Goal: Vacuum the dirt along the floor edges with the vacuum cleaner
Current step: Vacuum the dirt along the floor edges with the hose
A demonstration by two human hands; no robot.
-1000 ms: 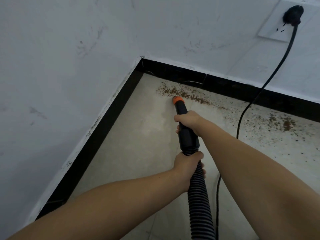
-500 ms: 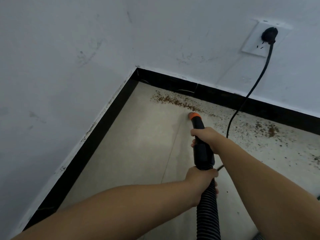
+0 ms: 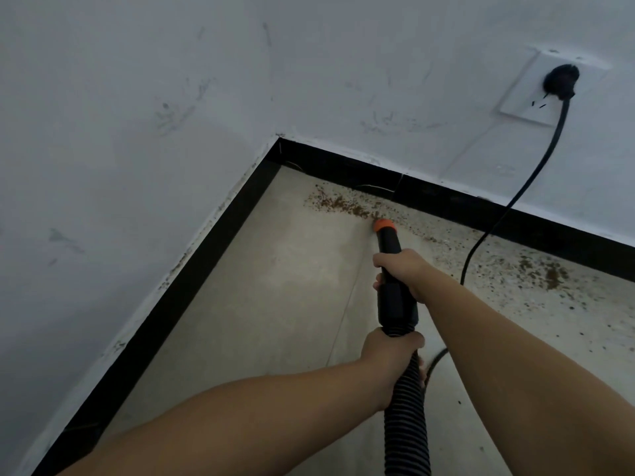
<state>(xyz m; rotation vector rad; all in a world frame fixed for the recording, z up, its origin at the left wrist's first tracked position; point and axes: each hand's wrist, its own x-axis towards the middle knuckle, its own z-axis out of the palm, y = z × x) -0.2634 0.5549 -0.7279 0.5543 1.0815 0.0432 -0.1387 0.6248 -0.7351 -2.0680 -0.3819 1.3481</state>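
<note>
Vacuum nozzle [image 3: 391, 255], black w/ orange tip [image 3: 385, 224], pointed at the brown dirt [image 3: 343, 206] strewn along the black baseboard [image 3: 481, 204] near the room corner; tip sat at the dirt's right end. No brand or writing legible on nozzle or hose. Right hand [image 3: 402, 269] was wrapped round the nozzle mid-body; left hand [image 3: 391, 352] gripped the ribbed hose [image 3: 407, 424] just below the cuff. More dirt specks [image 3: 549, 274] lay further right on the floor [image 3: 275, 304]. Power cord [image 3: 515, 197] ran from a plug [image 3: 560, 80] in the white wall socket [image 3: 525, 97] down across the baseboard, passing behind the right forearm.
</note>
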